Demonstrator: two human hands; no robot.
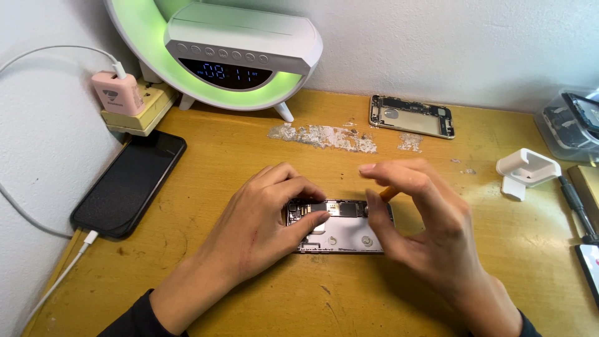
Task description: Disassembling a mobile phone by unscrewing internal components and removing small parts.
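Near the middle of the scratched yellow wooden desk (206, 187) lies an opened grey metal phone shell (343, 234), half hidden by both hands. Left hand (262, 218) presses on it, fingers together. Right hand (424, 218) pinches a thin orange stick (388, 193), mostly hidden. At 9 o'clock lies a flat black phone (128, 184), with bare desk between.

Two bare hands, left hand (262, 218) and right hand (424, 218); no rings or watch visible; dark long sleeves (134, 318) end just above both wrists.
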